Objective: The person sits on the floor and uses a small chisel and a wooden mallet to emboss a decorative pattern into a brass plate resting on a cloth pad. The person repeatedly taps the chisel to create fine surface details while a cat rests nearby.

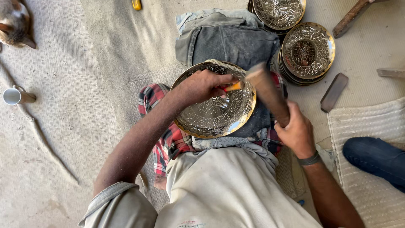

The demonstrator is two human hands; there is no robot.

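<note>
Seated on a woven mat [63,139], a person works an engraved brass plate [215,114] resting on the lap at centre frame. The right hand [297,133], low right of centre, is clenched around a wooden mallet [268,90], whose long axis slants up-left toward the plate's upper rim. The left hand [202,86], above the plate, pinches a small orange-handled chisel [234,86] pointing right; the blurred mallet head sits just beside the chisel's end. Beyond, folded denim [223,38] and stacks of finished plates [306,52] fill the upper right; a white cup [17,96] stands far left.
</note>
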